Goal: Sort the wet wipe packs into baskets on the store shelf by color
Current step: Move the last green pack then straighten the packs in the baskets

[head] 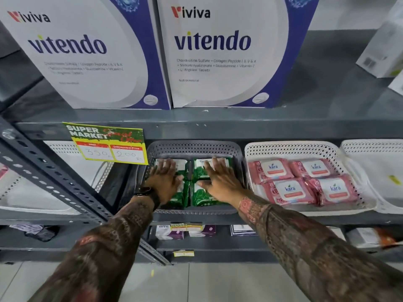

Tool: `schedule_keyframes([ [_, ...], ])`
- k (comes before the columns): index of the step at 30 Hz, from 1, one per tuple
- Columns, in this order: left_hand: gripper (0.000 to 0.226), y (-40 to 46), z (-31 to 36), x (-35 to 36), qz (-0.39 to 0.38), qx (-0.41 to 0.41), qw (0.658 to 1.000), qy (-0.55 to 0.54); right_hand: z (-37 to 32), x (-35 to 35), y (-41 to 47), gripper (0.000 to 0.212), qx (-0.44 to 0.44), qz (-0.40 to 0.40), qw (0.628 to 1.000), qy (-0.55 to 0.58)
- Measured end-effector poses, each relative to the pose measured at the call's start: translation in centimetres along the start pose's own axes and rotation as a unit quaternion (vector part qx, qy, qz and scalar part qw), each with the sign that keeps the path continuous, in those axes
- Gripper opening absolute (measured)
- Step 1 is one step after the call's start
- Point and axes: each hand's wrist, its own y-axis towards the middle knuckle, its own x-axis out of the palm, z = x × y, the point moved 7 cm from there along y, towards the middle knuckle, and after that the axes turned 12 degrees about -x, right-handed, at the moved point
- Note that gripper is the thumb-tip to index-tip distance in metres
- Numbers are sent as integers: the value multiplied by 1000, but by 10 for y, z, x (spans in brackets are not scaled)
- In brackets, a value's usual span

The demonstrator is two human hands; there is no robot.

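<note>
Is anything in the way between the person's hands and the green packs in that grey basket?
Nothing visible. The left hand and right hand already lie flat on the green packs inside the grey basket. The yellow price tag hangs off to the left.

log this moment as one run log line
left hand flat on green packs | right hand same | grey basket | pink packs in white basket

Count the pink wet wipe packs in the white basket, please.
4, all in the white basket: back left, back right, front left, front right. More may lie hidden underneath these.
</note>
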Motion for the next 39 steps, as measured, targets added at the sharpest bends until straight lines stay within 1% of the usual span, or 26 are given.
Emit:
schedule_keyframes([
  [1, 72, 3, 2, 10, -15, -2, 1000, 6, 4, 10, 3, 88, 6, -25, 1000, 4],
  [3, 75, 7, 3, 23, -16, -3, 1000, 11, 10, 26, 3, 88, 9, -43, 999, 1],
  [6, 74, 11, 4, 32, -6, -2, 1000, 30, 14, 37, 5, 87, 7, -30, 1000, 0],
  [9, 74, 12, 5, 33, -9, -5, 999, 42, 14, 37, 7, 88, 4, -37, 999, -1],
  [11, 73, 11, 5, 32, -18, -6, 999, 35, 13, 35, 6, 89, 4, -46, 999, 5],
  [14, 73, 7, 3, 24, -21, -17, 1000, -9, 6, 21, -4, 91, -16, -49, 998, 20],
  [15, 72, 6, 2, 20, -14, -23, 999, -31, 2, 13, -9, 91, -32, -34, 999, 25],
  [17, 71, -2, 13, 10, 13, -22, 998, -62, -2, -13, -28, 85, -75, 31, 997, 19],
  [18, 69, -7, 25, 5, 36, -11, 996, -75, -2, -26, -42, 82, -92, 69, 993, 13],
  [20, 63, -24, 61, -12, 107, 19, 987, -120, 11, -53, -74, 77, -107, 127, 986, 16],
  [22, 52, -42, 104, -30, 163, 54, 972, -159, 34, -76, -106, 73, -92, 165, 982, 27],
  [24, 45, -59, 163, -42, 177, 93, 964, -176, 75, -98, -144, 69, -47, 193, 980, 13],
  [26, 41, -71, 226, -43, 151, 120, 965, -177, 125, -118, -182, 63, 8, 202, 979, 7],
  [28, 43, -73, 279, -35, 92, 132, 976, -150, 172, -128, -212, 56, 56, 176, 983, 11],
  [29, 47, -71, 302, -27, 56, 133, 982, -126, 193, -130, -224, 58, 76, 151, 986, 9],
  [31, 60, -68, 334, -9, -5, 137, 989, -50, 223, -129, -245, 72, 94, 96, 991, 5],
  [33, 73, -65, 350, 6, -44, 137, 989, 25, 240, -126, -254, 80, 85, 61, 995, -4],
  [35, 81, -62, 357, 14, -60, 126, 989, 58, 249, -123, -254, 81, 68, 54, 996, -17],
  [37, 83, -62, 356, 17, -55, 134, 986, 77, 252, -120, -250, 80, 63, 48, 997, -18],
  [39, 78, -63, 350, 17, -43, 140, 986, 84, 252, -112, -244, 77, 60, 36, 998, 0],
])
